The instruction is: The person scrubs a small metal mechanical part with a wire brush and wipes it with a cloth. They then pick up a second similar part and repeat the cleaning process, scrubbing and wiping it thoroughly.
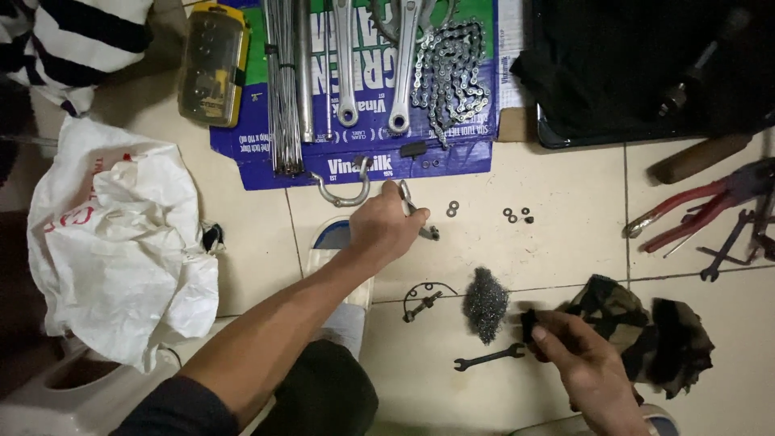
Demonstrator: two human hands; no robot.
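My left hand (pixel 386 228) reaches forward over the tiled floor and grips a small shiny metal part (pixel 413 210) close to the front edge of a blue cardboard sheet (pixel 266 157). My right hand (pixel 575 355) rests low at the right, pinching a small dark piece (pixel 528 324) beside a camouflage rag (pixel 646 323). A wad of steel wool (pixel 485 303) lies between the hands, with a small dark spanner (pixel 488 358) just in front of it. Loose washers (pixel 452 209) and nuts (pixel 517 215) lie on the tile past my left hand.
On the cardboard lie spokes (pixel 282 89), two crank arms (pixel 401 73), a bicycle chain (pixel 449 77) and a metal hook (pixel 343 194). A yellow case (pixel 212 64) sits at its left. A white plastic bag (pixel 121 242) lies left; red-handled pliers (pixel 694 211) and tools lie right. A black bag (pixel 646 64) sits at the back right.
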